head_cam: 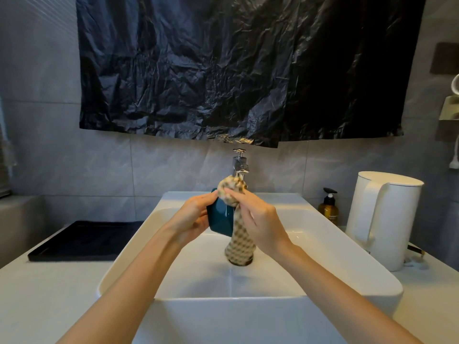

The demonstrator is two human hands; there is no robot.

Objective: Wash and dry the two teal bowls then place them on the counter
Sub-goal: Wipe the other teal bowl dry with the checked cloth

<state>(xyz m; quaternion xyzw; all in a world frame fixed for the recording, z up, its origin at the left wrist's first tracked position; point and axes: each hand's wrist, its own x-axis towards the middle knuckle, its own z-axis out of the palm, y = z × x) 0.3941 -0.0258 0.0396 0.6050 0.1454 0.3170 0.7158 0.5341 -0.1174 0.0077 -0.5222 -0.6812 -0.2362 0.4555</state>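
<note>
- Left hand grips the bowl over the sink.
- Right hand pinches the cloth against its rim.
- Second bowl: we can't see it.
- Risk: wet bowl slips, hits the sink; cloth tail could foul the drain.

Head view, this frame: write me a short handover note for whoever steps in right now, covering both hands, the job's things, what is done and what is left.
Left hand: holds a teal bowl tilted on its side above the white sink.
Right hand: grips a checkered cloth, bunched at the bowl's rim, its tail hanging toward the drain.
Only one teal bowl shows; the second is not in view.
Black tray sits on the counter left of the sink.
Done: cannot tell beyond this bowl being wiped.
Left: finish this bowl, set it on the counter, handle the other.
</note>
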